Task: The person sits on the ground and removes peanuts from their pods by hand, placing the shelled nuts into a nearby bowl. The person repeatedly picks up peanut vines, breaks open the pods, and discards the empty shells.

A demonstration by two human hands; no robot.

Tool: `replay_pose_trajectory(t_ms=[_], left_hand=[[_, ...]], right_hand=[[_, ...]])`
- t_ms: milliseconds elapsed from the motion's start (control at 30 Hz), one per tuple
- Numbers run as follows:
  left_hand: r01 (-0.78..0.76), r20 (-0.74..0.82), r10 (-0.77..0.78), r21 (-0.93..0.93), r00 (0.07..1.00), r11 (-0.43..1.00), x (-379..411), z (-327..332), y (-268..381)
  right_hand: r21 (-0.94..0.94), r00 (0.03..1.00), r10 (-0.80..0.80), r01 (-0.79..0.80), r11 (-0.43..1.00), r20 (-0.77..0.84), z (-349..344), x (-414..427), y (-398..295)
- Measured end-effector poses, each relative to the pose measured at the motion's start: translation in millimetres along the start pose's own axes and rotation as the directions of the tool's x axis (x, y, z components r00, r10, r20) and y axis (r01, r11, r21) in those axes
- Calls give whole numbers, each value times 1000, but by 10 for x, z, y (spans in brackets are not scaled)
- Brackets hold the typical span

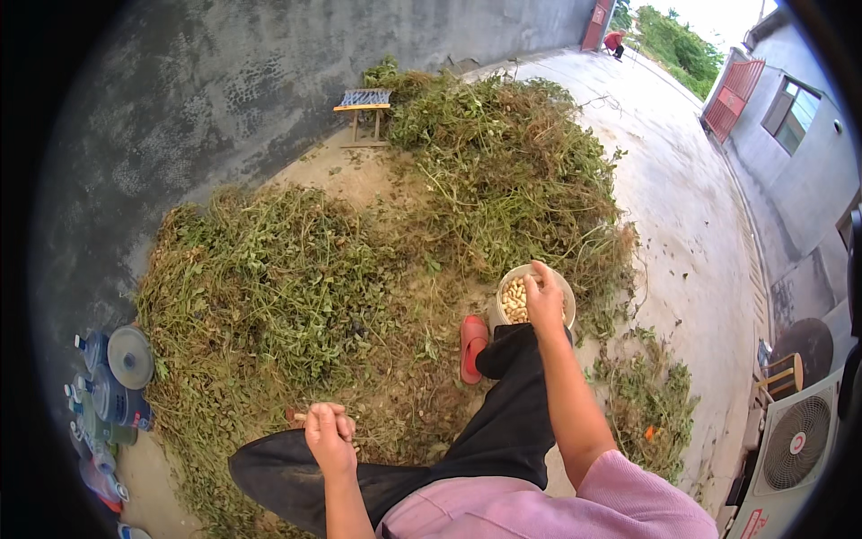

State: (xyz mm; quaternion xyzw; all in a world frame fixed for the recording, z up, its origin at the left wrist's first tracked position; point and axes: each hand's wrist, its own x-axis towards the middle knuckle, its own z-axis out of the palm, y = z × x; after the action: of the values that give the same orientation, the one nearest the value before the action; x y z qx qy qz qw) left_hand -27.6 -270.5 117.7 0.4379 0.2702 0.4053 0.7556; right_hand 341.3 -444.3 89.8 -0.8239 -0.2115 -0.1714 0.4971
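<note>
My right hand point(544, 300) hangs over a pale round bucket point(571, 296) that holds many unshelled peanuts point(514, 301). The thumb and forefinger of that hand stand apart, and I see nothing between them; its palm is hidden. My left hand point(330, 431) is above my left knee, its fingers curled. A small pale piece, apparently a peanut pod point(300, 417), sticks out beside its fingers. Beyond the left hand lies a broad heap of uprooted leafy plants point(283, 290). A second heap of plants point(512, 168) rises behind the bucket.
A low folding stool point(363, 101) stands by the grey wall point(202, 81). Large plastic water bottles point(111, 397) crowd the left side. An air-conditioner unit point(794, 445) and a wooden stool point(784, 374) are at right. A person in red point(614, 42) crouches near the far gate.
</note>
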Motion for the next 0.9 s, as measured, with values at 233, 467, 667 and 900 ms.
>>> replay_pose_trajectory(t_ms=[233, 467, 667, 900], left_hand=[[-24, -180, -1, -139, 984, 990, 81, 165, -87], [58, -237, -127, -278, 963, 959, 241, -412, -27], [435, -67, -436, -21, 898, 900, 183, -599, -206], [509, -108, -522, -125, 846, 851, 120, -716, -477]], right_hand=[[196, 383, -189, 21, 980, 904, 294, -1188, -957], [219, -154, -237, -126, 968, 959, 630, -2259, -1356], [137, -3, -138, 134, 982, 990, 935, -1977, -690], [60, 170, -130, 366, 929, 977, 635, -148, -524]])
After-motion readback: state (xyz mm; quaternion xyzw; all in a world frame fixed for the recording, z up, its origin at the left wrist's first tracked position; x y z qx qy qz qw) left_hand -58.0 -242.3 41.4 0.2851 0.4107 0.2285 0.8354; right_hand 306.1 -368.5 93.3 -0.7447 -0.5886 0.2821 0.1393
